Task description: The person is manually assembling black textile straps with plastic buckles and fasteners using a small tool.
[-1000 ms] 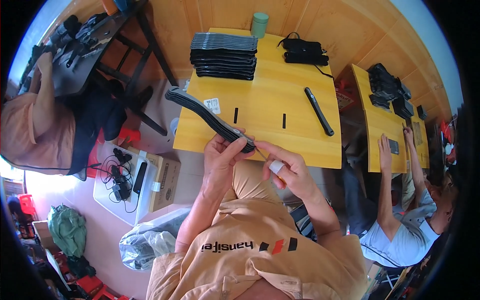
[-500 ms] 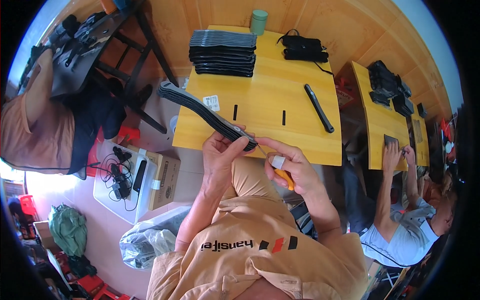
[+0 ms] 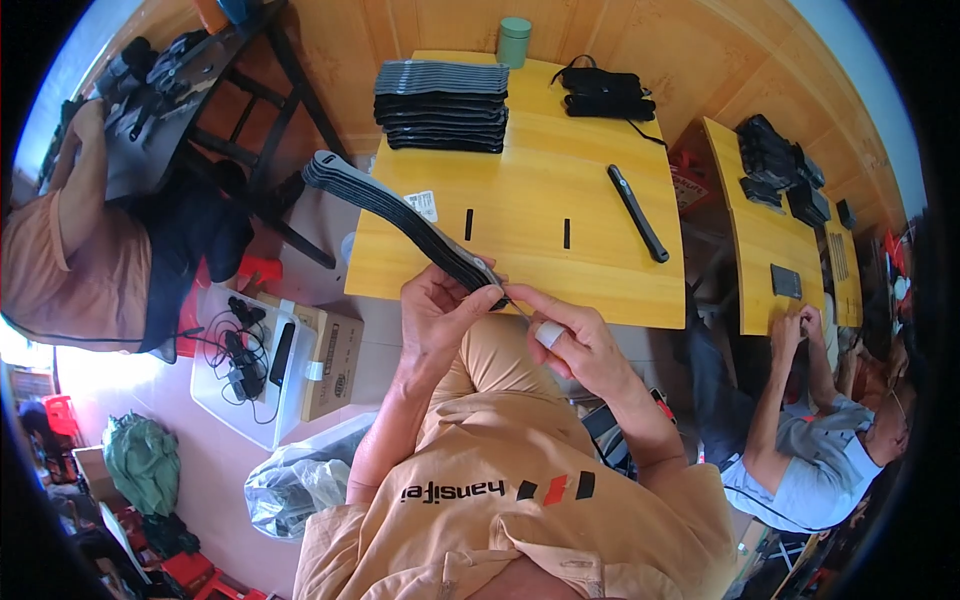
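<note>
My left hand (image 3: 440,312) is closed around one end of a bundle of dark straps (image 3: 400,218), grey on top and black below. The bundle's rounded far end rises over the table's left edge. Close against the held end is my right hand (image 3: 575,340), its index finger stretched to the straps and a white wrap around another finger. It grips a thin metal-shafted tool (image 3: 517,308) whose tip meets the strap end. The tool's orange handle shows only in the earlier frame; now my hand hides it.
On the yellow table (image 3: 520,275) are a pile of grey and black straps (image 3: 442,105), a single black strap (image 3: 637,213), a green canister (image 3: 514,42) and a black pouch (image 3: 608,95). Co-workers sit left and right. A white bin (image 3: 235,390) with cables stands on the floor.
Both hands and the strap bundle have shifted slightly left. My right hand has turned, so the orange handle is out of sight. The co-worker at right has drawn both hands back from a dark piece.
</note>
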The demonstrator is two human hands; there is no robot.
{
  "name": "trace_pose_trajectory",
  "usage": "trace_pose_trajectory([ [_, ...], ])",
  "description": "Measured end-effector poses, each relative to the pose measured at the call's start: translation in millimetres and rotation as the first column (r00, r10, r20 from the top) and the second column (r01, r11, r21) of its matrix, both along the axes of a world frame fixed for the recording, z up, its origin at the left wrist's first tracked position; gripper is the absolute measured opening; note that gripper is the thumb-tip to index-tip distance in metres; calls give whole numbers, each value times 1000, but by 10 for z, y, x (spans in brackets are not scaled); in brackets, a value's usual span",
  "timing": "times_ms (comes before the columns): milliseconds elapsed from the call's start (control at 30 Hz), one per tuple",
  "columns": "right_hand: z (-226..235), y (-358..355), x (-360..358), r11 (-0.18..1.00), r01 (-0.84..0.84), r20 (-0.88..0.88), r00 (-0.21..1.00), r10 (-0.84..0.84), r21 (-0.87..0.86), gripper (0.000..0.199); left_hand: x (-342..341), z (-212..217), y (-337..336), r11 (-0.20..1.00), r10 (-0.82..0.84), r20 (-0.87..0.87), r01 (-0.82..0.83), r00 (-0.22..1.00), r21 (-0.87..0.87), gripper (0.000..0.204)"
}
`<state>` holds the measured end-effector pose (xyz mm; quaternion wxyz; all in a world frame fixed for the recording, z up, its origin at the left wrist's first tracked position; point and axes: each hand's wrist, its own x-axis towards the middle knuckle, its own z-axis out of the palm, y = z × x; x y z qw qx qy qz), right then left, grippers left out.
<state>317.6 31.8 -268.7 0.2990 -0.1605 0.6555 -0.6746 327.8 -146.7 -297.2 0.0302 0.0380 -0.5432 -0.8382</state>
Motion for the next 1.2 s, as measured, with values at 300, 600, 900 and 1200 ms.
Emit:
trace_pose_trajectory([
  [300,-143,-89,-20,994,54,96,994,-45,-91,44,-18,-80,10,999,42,30,-42,999,10,29],
  [600,-163,-159,-11,956,157,392,919,-49,-249,41,-19,-118,-41,998,37,89,-42,995,49,33],
  [900,-318,-209,10,991,129,-76,989,-131,-24,45,-5,-121,-86,999,14,86,-10,996,-48,36],
  [1200,-448,-271,43,968,195,169,971,-168,-156,44,-11,-171,-15,998,53,82,-56,995,27,42],
])
